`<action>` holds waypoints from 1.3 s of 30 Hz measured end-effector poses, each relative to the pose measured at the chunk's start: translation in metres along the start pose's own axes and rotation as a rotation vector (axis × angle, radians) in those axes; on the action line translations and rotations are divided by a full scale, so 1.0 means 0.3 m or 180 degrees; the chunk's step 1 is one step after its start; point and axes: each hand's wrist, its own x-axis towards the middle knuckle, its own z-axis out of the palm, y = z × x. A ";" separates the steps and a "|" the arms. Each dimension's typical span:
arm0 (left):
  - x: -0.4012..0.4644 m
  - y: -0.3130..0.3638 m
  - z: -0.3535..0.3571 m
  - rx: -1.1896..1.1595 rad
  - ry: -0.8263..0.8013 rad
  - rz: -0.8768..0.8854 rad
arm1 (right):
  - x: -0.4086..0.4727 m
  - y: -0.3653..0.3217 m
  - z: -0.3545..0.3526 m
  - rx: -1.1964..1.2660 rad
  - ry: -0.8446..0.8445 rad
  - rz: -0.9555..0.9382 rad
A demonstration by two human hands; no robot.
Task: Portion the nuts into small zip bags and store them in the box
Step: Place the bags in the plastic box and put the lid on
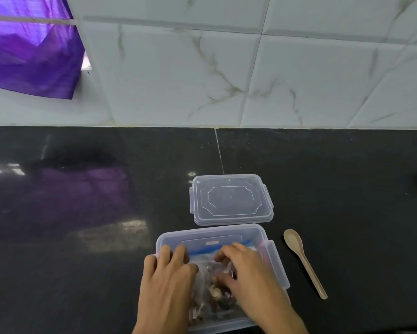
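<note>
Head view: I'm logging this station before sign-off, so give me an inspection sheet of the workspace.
Surface: dark polished countertop, glossy with reflections.
Job's things: clear plastic box open at the near edge; zip bags of nuts inside it, one with a blue zip strip; clear lid flat on the counter behind the box.
Clutter: wooden spoon lying right of the box, apart from it.
Grippers: left hand and right hand both inside the box on the bags; exact grip not clear.
Cables: nothing seen.
Surroundings: white marbled wall tiles; purple cloth hanging upper left.
</note>
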 end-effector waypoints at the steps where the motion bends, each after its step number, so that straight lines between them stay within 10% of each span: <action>1: 0.001 -0.002 -0.006 -0.0039 0.0031 -0.0016 | -0.005 -0.009 -0.010 -0.0006 0.0029 -0.0059; 8: 0.041 -0.074 -0.145 -0.0729 0.1019 0.0002 | 0.044 -0.027 -0.179 0.0679 0.1220 -0.0227; 11: 0.135 -0.103 -0.195 -0.1229 0.0573 -0.0568 | 0.167 0.052 -0.236 0.0679 0.1615 0.0022; 21: 0.548 -0.142 0.048 -0.1754 -0.0890 -0.1622 | 0.443 0.309 -0.204 -0.0130 0.1075 0.1499; 39: 0.450 -0.185 -0.179 -0.2046 0.0267 -0.2107 | 0.261 0.071 -0.345 0.0616 0.1325 0.0893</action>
